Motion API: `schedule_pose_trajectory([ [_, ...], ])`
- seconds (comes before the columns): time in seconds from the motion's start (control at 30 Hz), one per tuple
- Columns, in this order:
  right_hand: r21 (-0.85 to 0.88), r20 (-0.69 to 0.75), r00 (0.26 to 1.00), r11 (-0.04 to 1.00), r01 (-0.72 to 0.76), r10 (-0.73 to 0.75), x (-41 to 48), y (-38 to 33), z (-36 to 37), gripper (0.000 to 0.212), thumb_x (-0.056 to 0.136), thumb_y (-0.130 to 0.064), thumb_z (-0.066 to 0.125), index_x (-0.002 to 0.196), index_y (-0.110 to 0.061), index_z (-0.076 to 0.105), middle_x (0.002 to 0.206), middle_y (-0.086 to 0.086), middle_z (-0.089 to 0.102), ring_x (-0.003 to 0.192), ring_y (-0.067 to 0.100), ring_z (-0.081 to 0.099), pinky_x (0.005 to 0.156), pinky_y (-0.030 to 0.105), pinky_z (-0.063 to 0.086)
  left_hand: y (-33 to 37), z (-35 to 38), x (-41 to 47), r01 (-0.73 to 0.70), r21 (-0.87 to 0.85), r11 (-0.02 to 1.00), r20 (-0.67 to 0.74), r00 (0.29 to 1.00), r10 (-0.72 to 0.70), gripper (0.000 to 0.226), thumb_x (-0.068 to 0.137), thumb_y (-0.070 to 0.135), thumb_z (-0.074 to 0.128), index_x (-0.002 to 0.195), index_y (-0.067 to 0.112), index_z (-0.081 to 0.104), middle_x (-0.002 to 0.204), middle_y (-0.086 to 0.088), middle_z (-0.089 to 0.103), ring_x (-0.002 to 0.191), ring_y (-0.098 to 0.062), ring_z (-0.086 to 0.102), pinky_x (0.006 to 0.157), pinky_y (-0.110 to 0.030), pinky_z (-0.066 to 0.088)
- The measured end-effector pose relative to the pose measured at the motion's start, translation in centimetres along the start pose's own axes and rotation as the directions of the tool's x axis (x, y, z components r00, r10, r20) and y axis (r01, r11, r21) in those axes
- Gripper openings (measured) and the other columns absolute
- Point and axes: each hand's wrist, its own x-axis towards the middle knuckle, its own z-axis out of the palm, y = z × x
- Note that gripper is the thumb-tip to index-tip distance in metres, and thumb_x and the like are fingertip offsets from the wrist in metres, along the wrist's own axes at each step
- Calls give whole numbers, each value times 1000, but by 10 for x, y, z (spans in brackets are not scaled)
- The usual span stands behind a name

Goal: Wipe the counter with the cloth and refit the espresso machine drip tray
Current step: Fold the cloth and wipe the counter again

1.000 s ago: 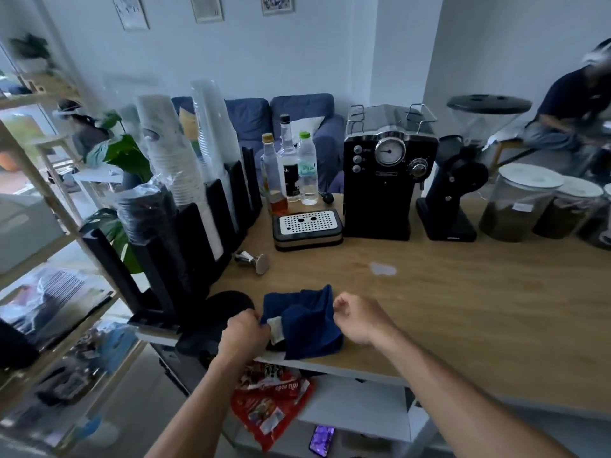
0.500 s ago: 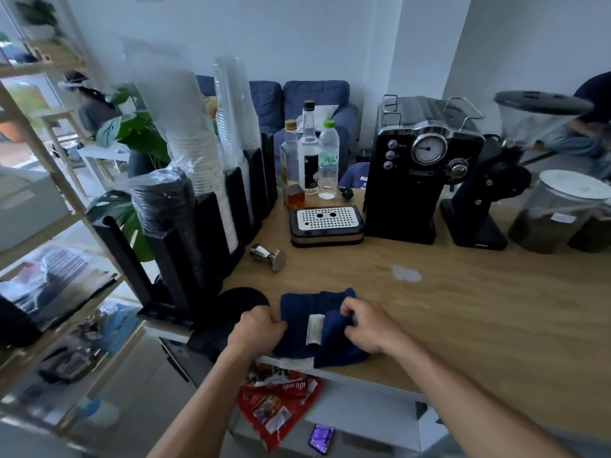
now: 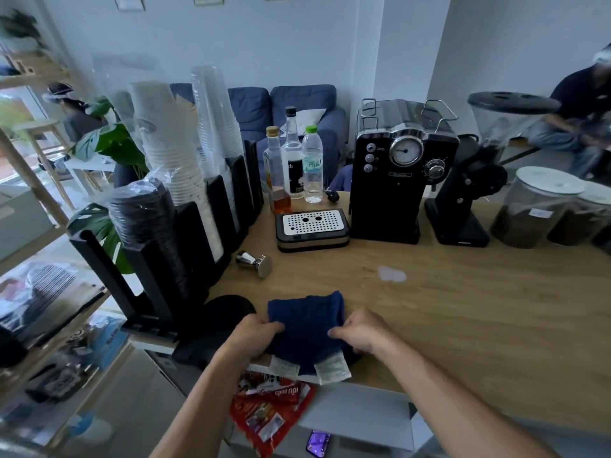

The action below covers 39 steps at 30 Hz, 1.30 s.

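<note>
Cloth [image 3: 305, 320] gripped at the counter's [image 3: 479, 319] near edge
Left hand [image 3: 254, 338] and right hand [image 3: 363, 332] curl their fingers on its sides; the pale spill [image 3: 391, 273] lies far-right of it, nearer the right hand.

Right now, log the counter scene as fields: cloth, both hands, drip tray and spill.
cloth: blue, bunched at the near edge of the counter
left hand: grips the cloth's left side
right hand: grips the cloth's right side
drip tray: on the counter beside the espresso machine, not fitted
spill: pale patch beyond the cloth, apart from it
</note>
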Motion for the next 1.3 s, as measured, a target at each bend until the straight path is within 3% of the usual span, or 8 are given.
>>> schedule_pose_trajectory([
  [0.13,-42,73,997,999,-2,5,-1,-1,-3,32,83,-26,62,57,-17,44,59,0,45,53,15,44,48,26,32,3,1,-3,6,-28,1000,-3,1000,-6,21,90,25,61,96,6,68,100,-9,67,91,-22,65,84,-38,55],
  [0.23,238,131,991,971,-14,-18,-3,-3,-7,14,84,-24,55,74,-15,54,74,6,51,63,20,47,49,27,31,4,0,-4,9,-70,998,6,1000,-9,20,90,23,59,96,6,68,103,-12,68,95,-26,65,90,-43,53],
  [0.43,801,132,977,599,-4,-169,-5,-17,-18,16,91,-15,43,84,-11,57,80,12,59,64,21,56,52,29,42,10,3,0,99,-306,947,9,995,-101,26,95,21,53,116,6,55,119,-13,57,106,-28,56,81,-40,54],
  [0.57,851,117,963,524,30,-244,-11,-30,-26,25,94,-16,39,87,-6,61,78,12,62,64,20,57,44,27,44,13,5,-1,159,-563,811,60,987,-152,38,92,20,57,123,-3,53,115,-18,63,102,-32,62,59,-33,50],
  [0.7,871,91,967,489,38,-239,-14,-39,-30,24,93,-20,41,88,-7,60,73,11,62,61,22,59,42,25,43,20,8,-15,228,-706,670,205,972,-115,28,93,26,54,90,0,63,62,-9,67,48,-18,63,43,-22,46],
  [0.93,909,54,964,412,60,-259,-15,-37,-31,28,94,-19,41,85,-3,62,66,10,64,55,20,63,36,24,43,18,24,-19,297,-809,507,364,930,38,44,85,49,54,88,10,75,78,-7,67,63,-20,61,53,-26,41],
  [1.13,890,3,975,446,99,-222,-15,-26,-41,22,96,-12,41,90,-6,62,81,12,66,70,22,63,56,29,49,31,10,-15,222,-790,571,333,938,95,34,86,22,58,112,2,63,101,-17,70,82,-28,67,72,-40,54],
  [1.3,778,-161,980,597,197,-114,7,-37,-59,20,94,-12,48,81,-12,64,92,13,64,91,28,60,82,37,47,74,-13,-5,62,-676,735,134,990,40,21,89,12,59,108,4,59,94,-13,64,74,-23,63,45,-26,53],
])
